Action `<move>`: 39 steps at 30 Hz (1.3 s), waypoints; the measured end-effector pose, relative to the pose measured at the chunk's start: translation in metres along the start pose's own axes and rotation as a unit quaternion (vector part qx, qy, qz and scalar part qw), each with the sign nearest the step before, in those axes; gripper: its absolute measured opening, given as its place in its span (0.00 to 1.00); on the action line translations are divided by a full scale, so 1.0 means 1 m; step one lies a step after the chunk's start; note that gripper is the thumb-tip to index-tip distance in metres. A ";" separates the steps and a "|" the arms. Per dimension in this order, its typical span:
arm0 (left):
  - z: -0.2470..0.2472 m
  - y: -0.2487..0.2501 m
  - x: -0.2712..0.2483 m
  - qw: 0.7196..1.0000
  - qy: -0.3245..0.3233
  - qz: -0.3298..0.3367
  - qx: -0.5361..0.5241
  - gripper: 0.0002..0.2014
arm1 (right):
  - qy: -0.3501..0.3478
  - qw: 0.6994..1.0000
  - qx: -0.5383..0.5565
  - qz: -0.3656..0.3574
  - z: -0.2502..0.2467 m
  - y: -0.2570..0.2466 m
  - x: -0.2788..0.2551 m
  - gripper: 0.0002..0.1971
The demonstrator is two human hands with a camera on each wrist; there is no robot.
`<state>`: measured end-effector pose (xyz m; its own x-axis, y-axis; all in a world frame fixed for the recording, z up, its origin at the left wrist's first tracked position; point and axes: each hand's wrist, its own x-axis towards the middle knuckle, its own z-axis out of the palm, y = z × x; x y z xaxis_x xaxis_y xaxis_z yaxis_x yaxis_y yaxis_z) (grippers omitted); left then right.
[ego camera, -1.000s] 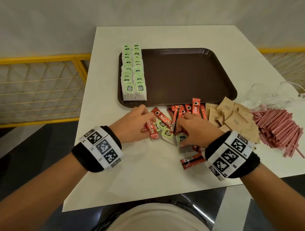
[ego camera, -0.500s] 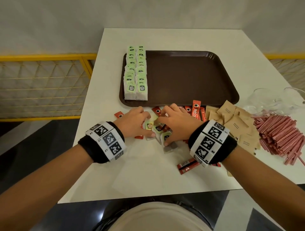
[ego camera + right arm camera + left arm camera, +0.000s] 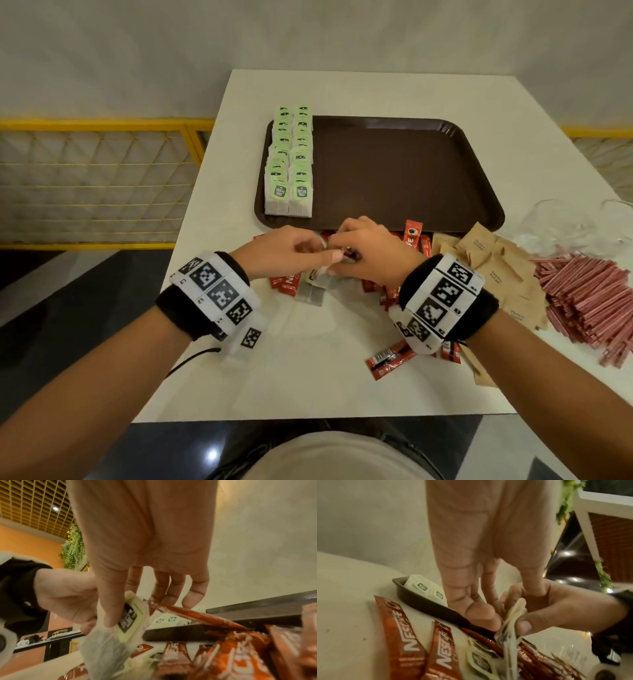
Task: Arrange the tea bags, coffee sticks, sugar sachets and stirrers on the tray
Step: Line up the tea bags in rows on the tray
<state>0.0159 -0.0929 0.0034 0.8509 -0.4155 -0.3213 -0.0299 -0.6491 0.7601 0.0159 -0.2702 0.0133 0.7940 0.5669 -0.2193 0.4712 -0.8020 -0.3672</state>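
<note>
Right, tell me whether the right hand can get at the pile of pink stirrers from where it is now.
Probably yes, but not yet: the stirrers lie unobstructed on the table to the right, past the brown sugar sachets. The right hand is pinching tea bags together with the left hand.

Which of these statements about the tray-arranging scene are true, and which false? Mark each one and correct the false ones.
1. Tea bags stand in two rows at the tray's left end. True.
2. The stirrers already lie on the tray. False: they are heaped on the table, right of the tray.
3. The left hand and right hand together hold loose tea bags. True.
4. The sugar sachets are white. False: they are brown paper.
5. Coffee sticks lie on the table in front of the tray. True.
</note>
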 end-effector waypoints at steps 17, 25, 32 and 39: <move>-0.013 -0.030 0.001 0.963 -0.075 -0.045 -0.255 0.12 | 0.053 0.995 0.087 0.020 0.008 -0.010 0.005 0.04; -0.017 -0.031 0.005 0.922 -0.070 -0.090 -0.369 0.08 | 0.077 0.993 0.090 -0.025 0.012 -0.011 0.006 0.04; -0.030 -0.031 0.003 0.948 0.010 -0.060 -0.311 0.07 | 0.043 0.990 0.134 0.023 0.001 -0.004 0.005 0.09; -0.064 -0.036 0.018 0.935 0.139 -0.031 -0.324 0.11 | 0.027 0.957 0.282 0.067 -0.042 0.002 0.034 0.07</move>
<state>0.0659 -0.0364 0.0066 0.9467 -0.1500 -0.2852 0.2713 -0.1068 0.9566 0.0601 -0.2603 0.0435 0.8588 0.4428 -0.2578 0.0929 -0.6294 -0.7716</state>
